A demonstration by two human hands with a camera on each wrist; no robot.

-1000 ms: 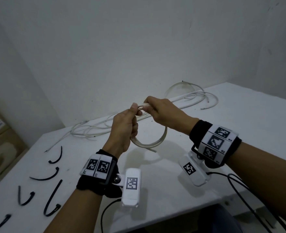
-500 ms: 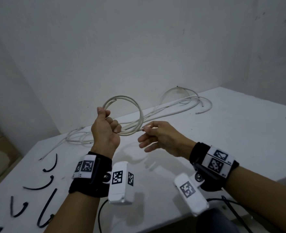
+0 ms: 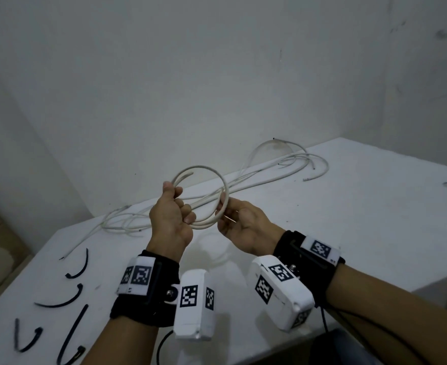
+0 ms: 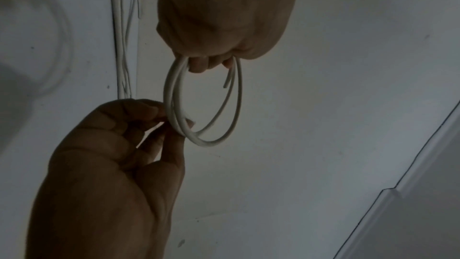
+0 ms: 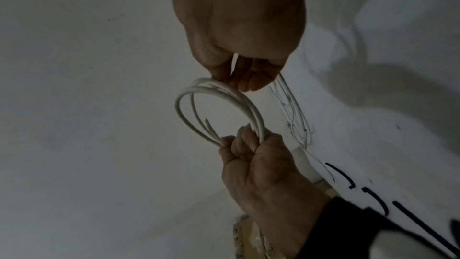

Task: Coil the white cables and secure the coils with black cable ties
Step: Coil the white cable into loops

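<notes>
Here, left hand grip: my left hand (image 3: 171, 219) is curled round the near-left side of the coil (image 3: 223, 185), thumb up along the strands and fingers wrapped over them.
Right hand grip: my right hand (image 3: 239, 225) pinches the right side of the same coil between thumb and fingertips (image 4: 151, 109), with the other fingers loosely bent behind.
Coil: a loop of white cable, a few turns lying close together, held upright in the air above the tabletop (image 3: 348, 233), between my two hands.
Loose end: one cut end (image 4: 225, 86) of the cable pokes free inside the loop, close to my left fingers; in the head view it shows at the top left of the ring.
Coil binding: I see no tie on the loop.
Other cables: more white cables (image 3: 269, 177) lie in a long loose tangle along the far edge of the tabletop, against the wall, running from the far left toward the far right corner.
Cable ties: the black cable ties (image 3: 77, 299) lie scattered on the tabletop near its left edge, well apart from the coil, most of them bent into hooks and one straighter.
Wrists: black straps with white camera housings (image 3: 194, 304) sit on both my wrists, near the front edge of the tabletop.
</notes>
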